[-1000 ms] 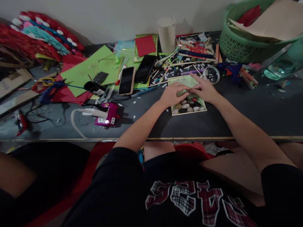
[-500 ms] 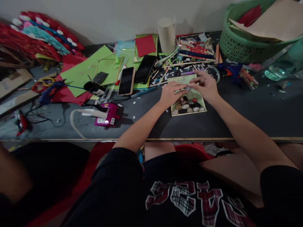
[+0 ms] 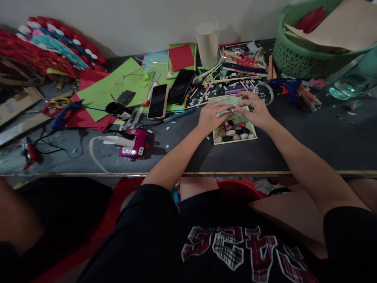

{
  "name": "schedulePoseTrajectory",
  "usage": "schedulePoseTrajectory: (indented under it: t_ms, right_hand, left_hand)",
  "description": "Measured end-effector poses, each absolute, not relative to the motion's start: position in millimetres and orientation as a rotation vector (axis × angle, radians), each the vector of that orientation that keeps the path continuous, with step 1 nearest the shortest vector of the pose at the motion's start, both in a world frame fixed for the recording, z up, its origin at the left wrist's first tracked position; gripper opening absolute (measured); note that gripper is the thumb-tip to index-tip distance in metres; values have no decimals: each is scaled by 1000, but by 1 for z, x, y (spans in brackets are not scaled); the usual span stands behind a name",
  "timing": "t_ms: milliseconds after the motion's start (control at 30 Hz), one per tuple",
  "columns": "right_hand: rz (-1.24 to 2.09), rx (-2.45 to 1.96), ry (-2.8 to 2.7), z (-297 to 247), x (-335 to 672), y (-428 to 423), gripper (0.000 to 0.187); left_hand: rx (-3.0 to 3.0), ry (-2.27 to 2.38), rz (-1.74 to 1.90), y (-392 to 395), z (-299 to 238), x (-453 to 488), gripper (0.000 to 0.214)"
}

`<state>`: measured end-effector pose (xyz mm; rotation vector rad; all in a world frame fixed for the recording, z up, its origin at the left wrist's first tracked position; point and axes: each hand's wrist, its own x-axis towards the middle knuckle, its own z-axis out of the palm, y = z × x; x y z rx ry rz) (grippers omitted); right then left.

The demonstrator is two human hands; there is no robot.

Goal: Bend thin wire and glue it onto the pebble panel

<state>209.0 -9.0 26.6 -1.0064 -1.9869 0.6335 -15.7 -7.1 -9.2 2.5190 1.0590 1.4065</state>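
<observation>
Hands (image 3: 253,112) farther from pebbles (image 3: 231,133) in tray (image 3: 251,127)

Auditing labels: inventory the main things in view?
tray: one, green, centre right
pebbles: many, mixed, in tray
small piece: one, greyish, above tray
phones: two, dark, centre
paper: several, green and red, left
basket: one, green, back right
bottle: one, clear, far right
glue guns: two, blue, both sides
tube: one, white, back centre
socket block: one, purple, front left
sticks: many, mixed, back centre
decoration: one, mostly red, back left
table: one, dark, underneath
hands: two, bare, over tray
</observation>
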Motion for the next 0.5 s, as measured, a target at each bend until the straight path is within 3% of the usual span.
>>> schedulePoseTrajectory:
  t_ms: [500]
  right_hand:
    - [694,-1016,-1852,24,201,-14,57]
  left_hand:
    - [2645,1074,1479,-8,-7,-17,47]
